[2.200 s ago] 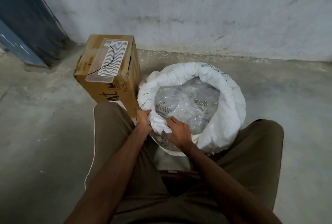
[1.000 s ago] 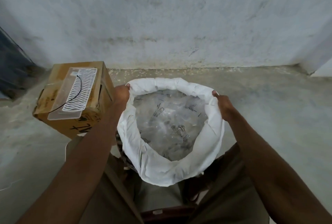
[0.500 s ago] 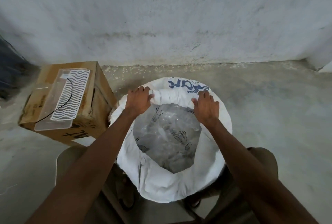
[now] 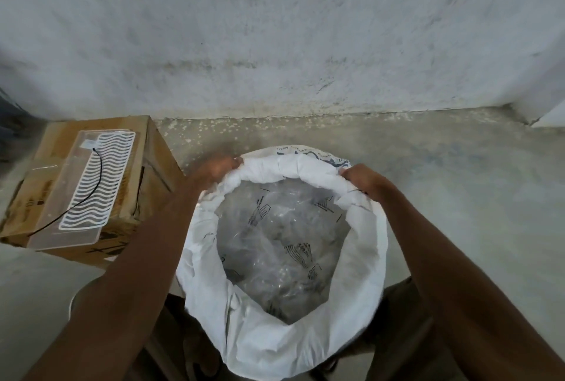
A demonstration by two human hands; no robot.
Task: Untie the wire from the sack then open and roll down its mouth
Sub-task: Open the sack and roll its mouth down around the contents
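- Head view is showing the white sack standing upright on the concrete floor, between the person's knees and just below the camera, its mouth already wide open and facing straight up.
- The left hand is gripping the far-left part of the rolled rim; it is blurred, so the exact finger placement cannot be told, though it is plainly closing on the cloth.
- The right hand is clamping the far-right part of the same rim, fingers curling over the fold.
- The two hands are sitting well apart, on opposite flanks of the mouth and towards its far side, with the opening lying between them and nearer the body.
- That is the relation the next move is hanging on: the sack's long axis is running vertically, so the roll will probably need to go outward and down along that axis, both hands working evenly, since neither is looking nearer to the rim than the other.
- Clear plastic bags are filling the inside.
- No wire is showing at the mouth, so the untying is looking done; a thin black wire is lying on a clear tray atop the cardboard box to the left.
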